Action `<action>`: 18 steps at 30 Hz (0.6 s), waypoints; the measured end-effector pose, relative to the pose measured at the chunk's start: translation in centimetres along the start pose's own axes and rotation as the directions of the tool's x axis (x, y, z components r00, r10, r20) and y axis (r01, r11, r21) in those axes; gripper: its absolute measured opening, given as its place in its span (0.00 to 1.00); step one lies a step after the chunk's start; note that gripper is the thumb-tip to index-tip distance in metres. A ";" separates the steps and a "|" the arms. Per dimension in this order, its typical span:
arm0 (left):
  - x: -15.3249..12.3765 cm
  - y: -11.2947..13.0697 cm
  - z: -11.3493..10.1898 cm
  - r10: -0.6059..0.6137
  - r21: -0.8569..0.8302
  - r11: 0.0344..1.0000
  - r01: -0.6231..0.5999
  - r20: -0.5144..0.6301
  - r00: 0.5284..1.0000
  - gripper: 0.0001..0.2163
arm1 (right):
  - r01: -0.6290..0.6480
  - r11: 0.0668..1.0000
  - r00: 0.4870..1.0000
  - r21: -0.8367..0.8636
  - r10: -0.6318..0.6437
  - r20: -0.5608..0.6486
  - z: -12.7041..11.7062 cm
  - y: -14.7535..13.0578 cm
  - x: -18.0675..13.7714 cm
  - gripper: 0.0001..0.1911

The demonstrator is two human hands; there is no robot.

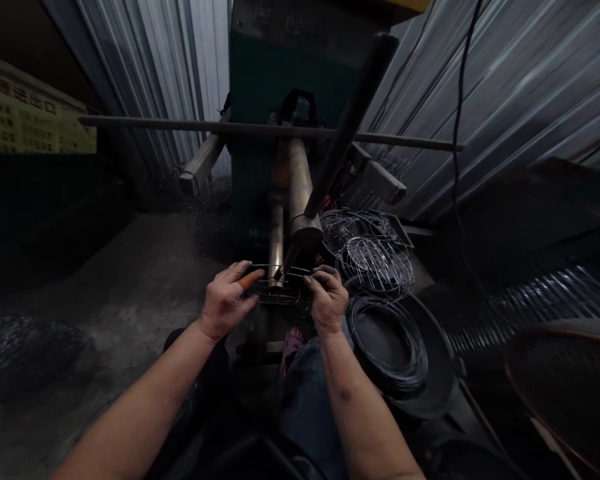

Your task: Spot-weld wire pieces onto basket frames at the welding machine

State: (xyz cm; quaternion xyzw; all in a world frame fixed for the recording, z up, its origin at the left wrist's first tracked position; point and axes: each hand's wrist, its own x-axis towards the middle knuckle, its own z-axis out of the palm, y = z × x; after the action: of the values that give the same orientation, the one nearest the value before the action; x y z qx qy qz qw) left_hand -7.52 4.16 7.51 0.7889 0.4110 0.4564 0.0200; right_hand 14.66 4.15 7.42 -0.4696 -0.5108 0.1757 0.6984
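Our right hand (329,297) has thumb and fingers pinched on one side of the thin wires (295,270); our left hand (227,300), half curled, grips the other side. The wires span the gap between them, at the near end of the brass-coloured rod (277,243). Right of us, the wire coil (390,347) crowds our forearm, tangled wire rings (375,260) beyond; leftward, floor (155,267) gives wider room. Farther, a long bar (180,125) crosses before the corrugated wall (150,67).

Left hand (226,301) and right hand (329,300) hold thin wire (296,272) — near a rod (277,233).
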 end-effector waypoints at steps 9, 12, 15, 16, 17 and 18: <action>-0.3 0.2 -0.2 -0.003 -0.005 1.000 0.003 0.008 1.000 0.18 | -0.015 1.000 1.000 -0.022 0.014 -0.011 0.1 0.6 -0.4 0.09; -0.3 0.1 -0.2 -0.022 -0.010 1.000 0.022 0.007 1.000 0.18 | -0.017 1.000 1.000 -0.020 0.017 -0.013 0.1 0.6 -0.4 0.09; -0.3 0.1 -0.1 -0.036 -0.019 0.999 0.036 0.014 0.999 0.19 | -0.028 0.999 1.000 -0.018 0.028 -0.012 0.2 0.5 -0.4 0.09; -0.3 0.1 -0.1 -0.042 -0.025 0.999 0.042 0.017 0.999 0.19 | -0.034 0.999 0.999 -0.018 0.034 -0.011 0.2 0.5 -0.4 0.09; -0.3 0.1 -0.2 -0.047 -0.031 0.998 0.048 0.016 0.999 0.19 | -0.038 0.999 0.999 -0.017 0.038 -0.011 0.2 0.5 -0.4 0.09; -0.2 0.1 -0.2 -0.051 -0.035 0.998 0.052 0.017 0.999 0.19 | -0.039 0.999 0.999 -0.014 0.039 -0.011 0.2 0.4 -0.4 0.09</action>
State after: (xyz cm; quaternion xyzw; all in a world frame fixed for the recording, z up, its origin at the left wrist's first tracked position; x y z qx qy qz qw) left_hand -7.65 3.90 7.49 0.7811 0.4228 0.4568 0.0491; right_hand 14.40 4.22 6.87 -0.4852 -0.4990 0.1834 0.6942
